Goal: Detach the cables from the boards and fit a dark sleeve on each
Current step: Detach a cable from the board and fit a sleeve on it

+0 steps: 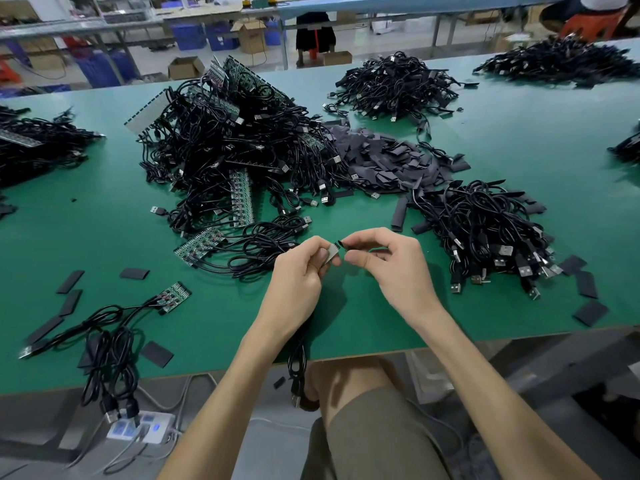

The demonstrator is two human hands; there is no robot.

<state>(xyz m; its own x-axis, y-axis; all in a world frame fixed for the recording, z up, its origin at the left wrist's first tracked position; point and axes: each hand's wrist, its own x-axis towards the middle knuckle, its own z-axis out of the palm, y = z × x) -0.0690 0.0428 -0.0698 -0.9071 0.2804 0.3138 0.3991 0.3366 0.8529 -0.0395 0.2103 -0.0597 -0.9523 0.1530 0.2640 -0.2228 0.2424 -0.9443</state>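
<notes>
Heap of black cables with green boards (228, 140) centre, flat dark sleeve pile (384, 157) right, black cable heap (485, 233) before it.

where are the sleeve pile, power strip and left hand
sleeve pile (391, 161): head view, middle of heap
power strip (152, 434): head view, white top
left hand (298, 275): head view, back of hand

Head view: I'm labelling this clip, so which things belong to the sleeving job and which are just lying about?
In the job: left hand pinching the cable end; right hand holding a dark sleeve; sleeve pile; heap of boards with cables.
Lying about: cardboard box; blue crates; orange stool.
</notes>
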